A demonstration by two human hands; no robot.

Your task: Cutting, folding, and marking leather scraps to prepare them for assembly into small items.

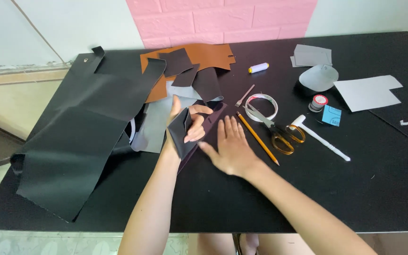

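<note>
Dark leather piece (181,132) partly hidden behind left hand (187,123); its lower edge merges with black desk (355,189). Matte, folded, held upright, left fingers (195,134) clamped on it. Right hand (232,147) lies flat just beside, fingers together, pressing a second dark piece (212,123).

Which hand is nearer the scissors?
Right. The right hand lies flat just left of the scissors, with the pencil between; the left hand is farther left, holding a dark piece.

There is 1 pair of scissors (279,133), 1 pencil (257,138), 1 thread spool (259,68), 1 tape ring (262,106) and 2 hands.
</note>
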